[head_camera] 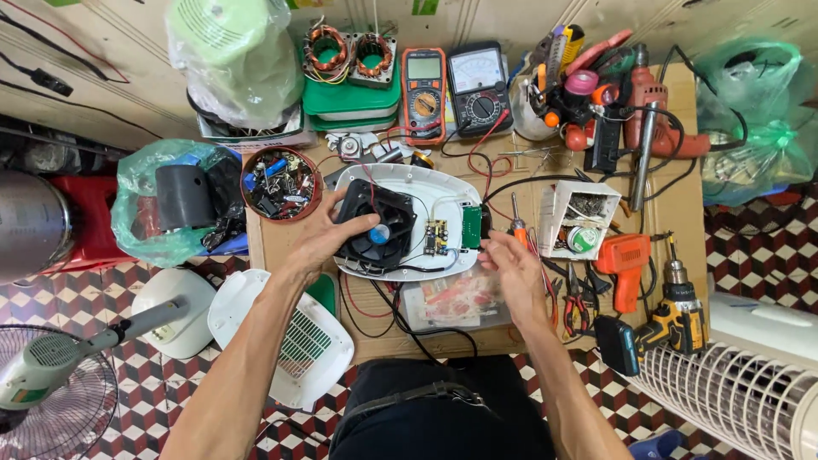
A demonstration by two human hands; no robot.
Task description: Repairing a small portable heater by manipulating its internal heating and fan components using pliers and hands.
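At surface centre, white housing lies open. Left hand grips black fan, fingers curled. Right hand half-open by green board, grasp unclear. Step: internal inspection, prob. Next needs steady fan hold, careful wire handling.

Under the left hand sat a black fan with a blue hub, in a white shell. Beside the right hand lay a green board; beyond it, an orange-handled screwdriver and an orange glue gun.
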